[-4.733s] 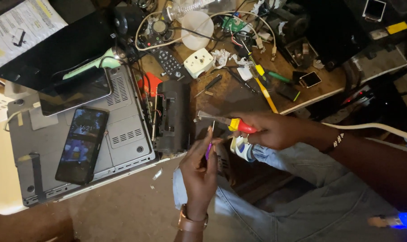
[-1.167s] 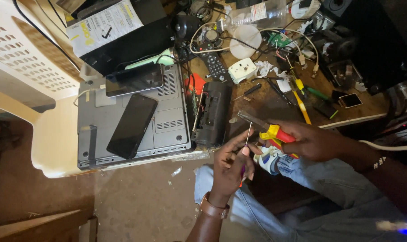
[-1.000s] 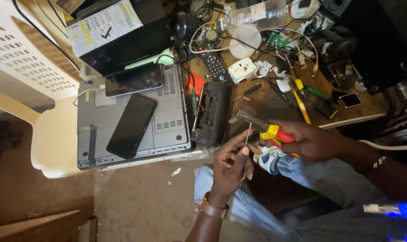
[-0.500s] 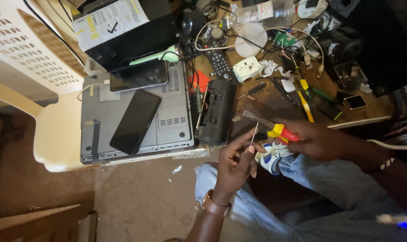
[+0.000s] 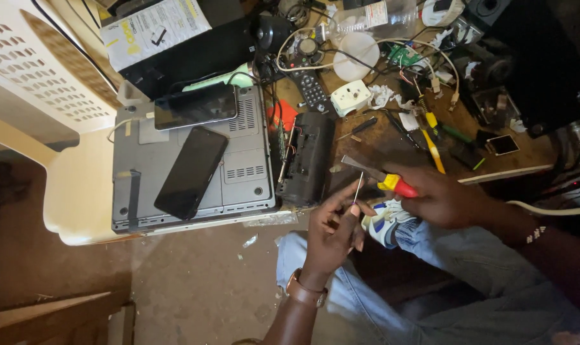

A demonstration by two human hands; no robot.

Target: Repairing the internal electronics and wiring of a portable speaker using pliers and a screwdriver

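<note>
- Two bare hands work above the person's lap, at the edge of a cluttered wooden bench.
- The left hand pinches a thin wire upright between closed fingertips.
- The right hand is closed around pliers with a red and yellow handle, their tip touching the wire.
- To the left, an upturned grey laptop carries two dark phones.

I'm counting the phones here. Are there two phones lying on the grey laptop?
Yes, two dark phones lie on the upturned grey laptop, one near its top edge and one slanted across its middle.
</note>
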